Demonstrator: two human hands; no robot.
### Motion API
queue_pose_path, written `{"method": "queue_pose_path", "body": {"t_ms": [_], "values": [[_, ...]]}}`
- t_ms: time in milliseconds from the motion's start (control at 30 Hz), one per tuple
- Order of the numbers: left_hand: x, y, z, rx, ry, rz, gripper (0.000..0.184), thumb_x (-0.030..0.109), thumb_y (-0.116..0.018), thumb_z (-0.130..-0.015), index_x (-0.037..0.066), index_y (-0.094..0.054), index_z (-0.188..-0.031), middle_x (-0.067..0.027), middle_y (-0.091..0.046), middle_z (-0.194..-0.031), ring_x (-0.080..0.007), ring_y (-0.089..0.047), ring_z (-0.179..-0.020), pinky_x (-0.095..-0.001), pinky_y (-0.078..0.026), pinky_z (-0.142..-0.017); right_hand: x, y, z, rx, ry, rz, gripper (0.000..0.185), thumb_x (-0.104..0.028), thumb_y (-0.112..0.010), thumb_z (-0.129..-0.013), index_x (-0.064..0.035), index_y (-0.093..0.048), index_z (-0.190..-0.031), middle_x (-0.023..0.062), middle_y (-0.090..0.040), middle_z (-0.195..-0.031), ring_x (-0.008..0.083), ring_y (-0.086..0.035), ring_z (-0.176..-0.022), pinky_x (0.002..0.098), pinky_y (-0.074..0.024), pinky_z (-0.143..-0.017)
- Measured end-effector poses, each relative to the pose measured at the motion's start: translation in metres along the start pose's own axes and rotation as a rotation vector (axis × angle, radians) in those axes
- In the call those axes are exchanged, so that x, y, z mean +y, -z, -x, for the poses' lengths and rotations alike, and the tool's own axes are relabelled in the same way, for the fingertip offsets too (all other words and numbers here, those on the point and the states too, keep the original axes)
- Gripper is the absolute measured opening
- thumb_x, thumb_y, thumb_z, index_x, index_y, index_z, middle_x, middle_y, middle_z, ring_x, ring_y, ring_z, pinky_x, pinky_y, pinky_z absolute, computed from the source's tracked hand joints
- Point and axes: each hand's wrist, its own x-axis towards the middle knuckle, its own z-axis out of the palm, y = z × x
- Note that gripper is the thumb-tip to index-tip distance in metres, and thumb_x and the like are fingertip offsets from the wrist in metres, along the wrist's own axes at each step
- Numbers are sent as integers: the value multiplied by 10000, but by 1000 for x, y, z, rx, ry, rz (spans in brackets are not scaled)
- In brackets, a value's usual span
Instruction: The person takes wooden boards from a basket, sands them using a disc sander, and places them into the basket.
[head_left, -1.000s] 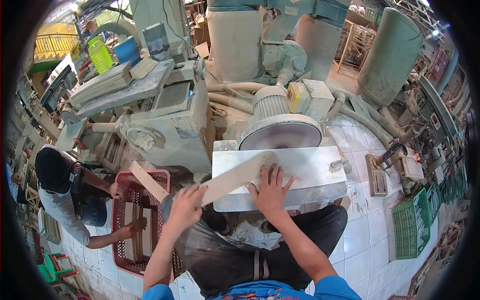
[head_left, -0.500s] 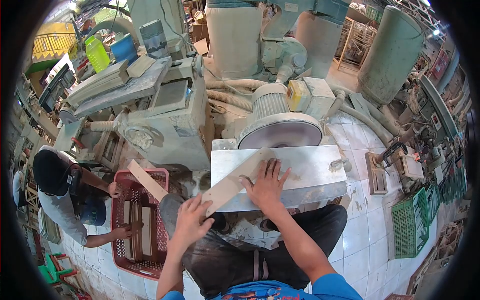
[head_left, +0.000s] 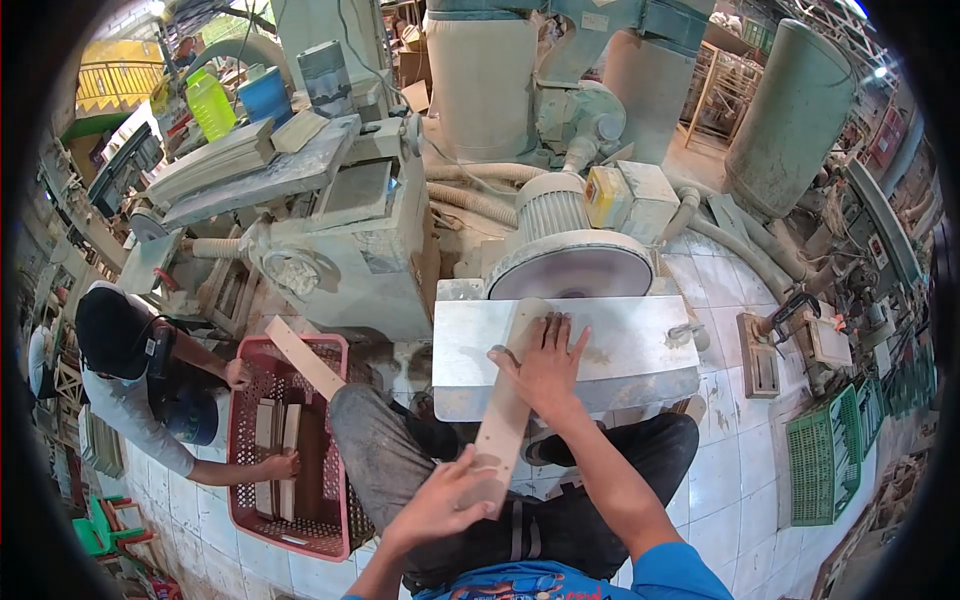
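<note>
A pale wooden board [head_left: 505, 425] with a rounded far end and small holes lies partly on the white table [head_left: 640, 325] of a disc sander. Its far end is close to the sanding disc [head_left: 572, 273]; whether they touch I cannot tell. My right hand [head_left: 548, 375] holds the board down on the table, thumb across it and fingers stretched toward the disc. Around the near end, which sticks out over my lap, my left hand [head_left: 440, 510] is closed.
At the left, a co-worker's hand [head_left: 280, 466] grips wooden pieces in a red crate [head_left: 345, 500]. Another board [head_left: 303, 357] slants over the crate's rim by my knee. Green crates [head_left: 825, 465] and a clamp [head_left: 790, 312] are at the right. Hoses [head_left: 480, 205] run behind the sander.
The board has swung so its near end came right and toward me, with my left hand on it. My right hand stayed on the board. The co-worker's lower hand moved right inside the crate.
</note>
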Motion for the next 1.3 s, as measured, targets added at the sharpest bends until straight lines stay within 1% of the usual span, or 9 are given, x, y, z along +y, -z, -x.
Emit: {"method": "queue_pose_path", "body": {"t_ms": [267,333,367,400,467,533,633,900,1300], "values": [[24,-54,-36,-392,-64,278,629,406,-646,-940,120,-457,-1467,-296,-179,-1603,-410,-226,-1488,-439,-287,-1166,7,2,-3,-55,33,27,1021,-747,-395,-891,134,-430,-1405,326,-440,-1451,457,-295,-1438,673,17,-1158],[37,-74,-46,-385,-30,528,635,381,-648,-938,93,-447,-1467,-265,-185,-1613,-381,-215,-1497,-425,-312,-1156,11,-3,-5,14,69,64,876,-629,-530,-890,100,-492,-1375,307,-488,-1405,455,-416,-1338,649,-122,-1153],[33,-98,-48,-205,-106,488,600,351,-655,-933,44,-480,-1418,-250,-348,-1536,-356,-388,-1407,-414,-375,-1112,12,-3,-6,19,72,66,876,-629,-530,-890,100,-492,-1375,307,-488,-1405,455,-416,-1338,649,-122,-1153],[37,-107,-48,-201,-110,488,600,351,-655,-933,44,-480,-1418,-250,-348,-1536,-356,-388,-1407,-414,-375,-1112,13,-2,-5,-14,43,-25,794,-550,-608,-855,85,-536,-1325,290,-522,-1332,434,-468,-1246,614,-236,-1098],[41,-119,-45,-161,312,679,560,345,-667,-921,9,-518,-1344,-206,-574,-1289,-275,-596,-1150,-385,-476,-985,13,1,-4,-44,11,-114,716,-472,-685,-819,69,-579,-1276,274,-556,-1259,414,-521,-1155,579,-351,-1044],[30,-126,-35,-119,322,752,484,281,-662,-923,-3,-533,-1292,-183,-610,-1193,-260,-626,-1076,-368,-497,-938,8,12,-3,44,-62,-119,577,-378,-755,-747,49,-625,-1114,238,-560,-1092,376,-558,-986,505,-476,-850],[15,-107,-14,2,356,895,253,86,-649,-913,-32,-588,-1128,-116,-682,-992,-168,-664,-902,-295,-535,-806,6,21,-2,33,-182,-119,541,-406,-756,-753,40,-614,-1024,231,-544,-1033,392,-575,-953,495,-507,-789],[-56,30,-9,698,352,440,165,33,-561,-902,-16,-620,-1048,-32,-628,-828,-87,-573,-743,-252,-484,-687,-5,12,7,93,-199,-87,636,-514,-725,-788,50,-600,-1052,216,-554,-1037,366,-567,-926,479,-462,-811],[-100,79,-40,745,255,121,177,52,-579,-889,-48,-677,-998,-128,-699,-894,-184,-653,-846,-301,-503,-776,-22,5,-2,107,-112,-4,820,-624,-634,-821,107,-587,-1189,185,-554,-1086,334,-518,-995,454,-366,-901]]}}
